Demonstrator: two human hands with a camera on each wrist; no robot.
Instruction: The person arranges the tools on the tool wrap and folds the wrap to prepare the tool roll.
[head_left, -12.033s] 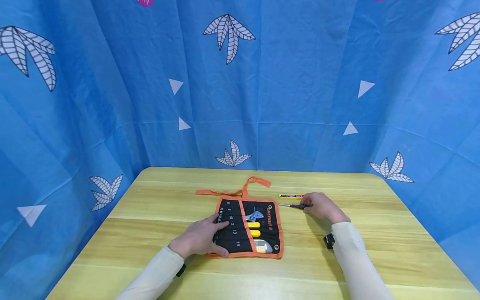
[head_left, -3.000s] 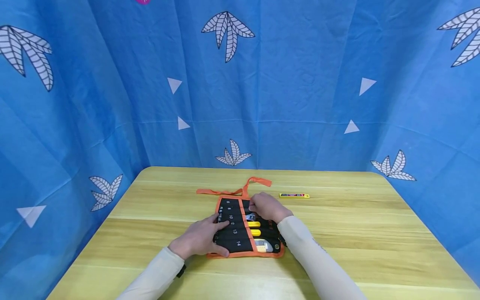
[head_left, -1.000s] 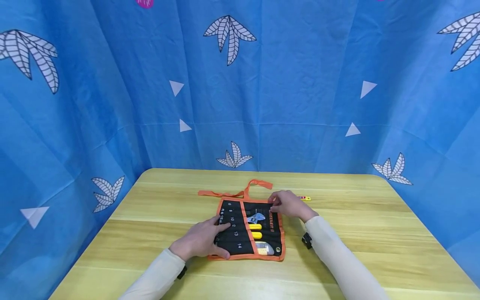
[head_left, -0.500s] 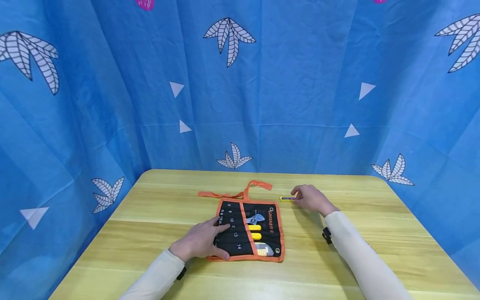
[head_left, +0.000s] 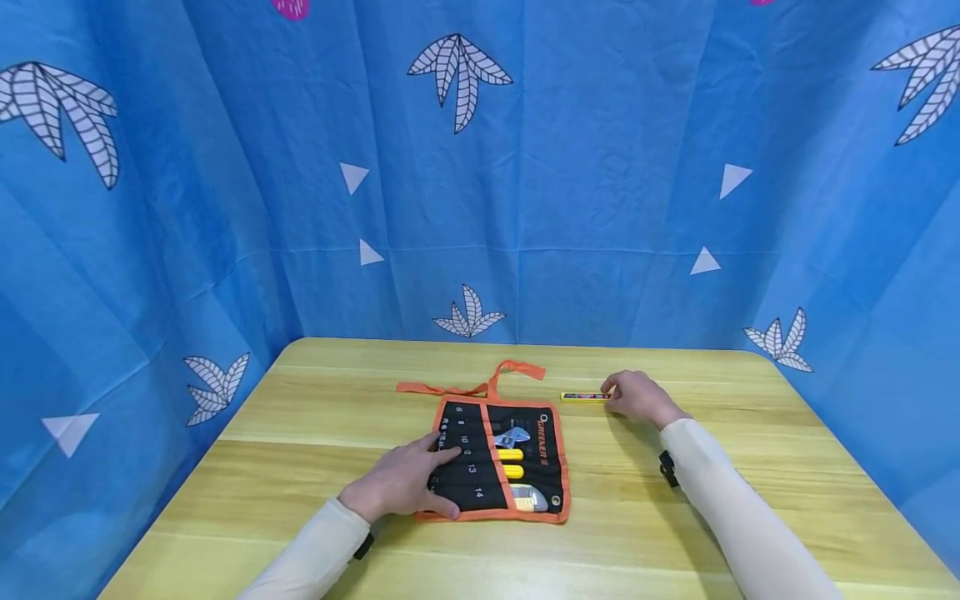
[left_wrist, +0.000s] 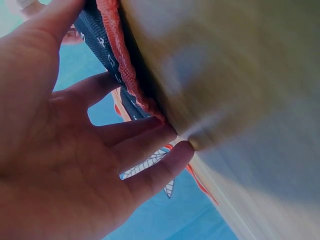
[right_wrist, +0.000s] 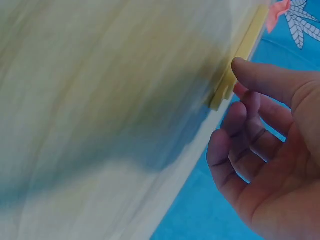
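Observation:
A black tool pouch (head_left: 480,475) with orange trim lies flat on the table. My left hand (head_left: 401,477) rests on its left side, fingers spread over the numbered pockets and thumb near the bottom edge. An adjustable wrench (head_left: 512,437), two yellow handles (head_left: 510,455) and a utility knife (head_left: 528,498) show from the right-hand pocket. Up and right of the pouch lies a narrow yellow case (head_left: 581,397) with a dark and red label. My right hand (head_left: 637,396) pinches its right end between thumb and forefinger; in the right wrist view the other fingers curl loosely below the case (right_wrist: 250,40).
Orange tie straps (head_left: 517,367) trail from the pouch's top edge across the wooden table (head_left: 337,367). A blue patterned curtain (head_left: 600,167) hangs behind the table and along both sides.
The dark-handled screwdriver, in my right hand 12 seconds ago, is out of sight. That hand went over the pouch, then moved right to the yellow case. My left hand stayed put.

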